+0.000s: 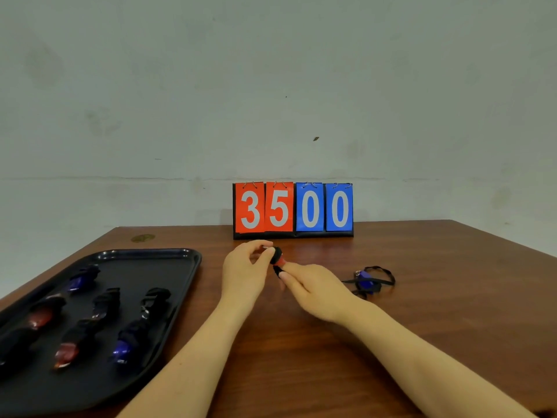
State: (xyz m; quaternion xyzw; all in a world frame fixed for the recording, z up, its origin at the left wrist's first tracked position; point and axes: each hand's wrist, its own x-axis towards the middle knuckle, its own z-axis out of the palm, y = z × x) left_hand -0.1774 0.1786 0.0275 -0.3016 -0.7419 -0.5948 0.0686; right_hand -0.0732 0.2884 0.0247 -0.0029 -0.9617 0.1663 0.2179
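Note:
My left hand [245, 271] and my right hand [310, 285] meet over the middle of the wooden table [422, 297]. Between them is a small red item wrapped in a black cord [276, 257]. My left fingers pinch its far end, where a bit of metal shows. My right fingers pinch the cord at its near end. A blue item of the same kind with a loose black cord [366, 280] lies on the table to the right of my right hand.
A black tray [168, 260] on the left holds several wrapped red and blue items. A flip scoreboard [293, 210] reading 35 00 stands at the table's back edge against the wall.

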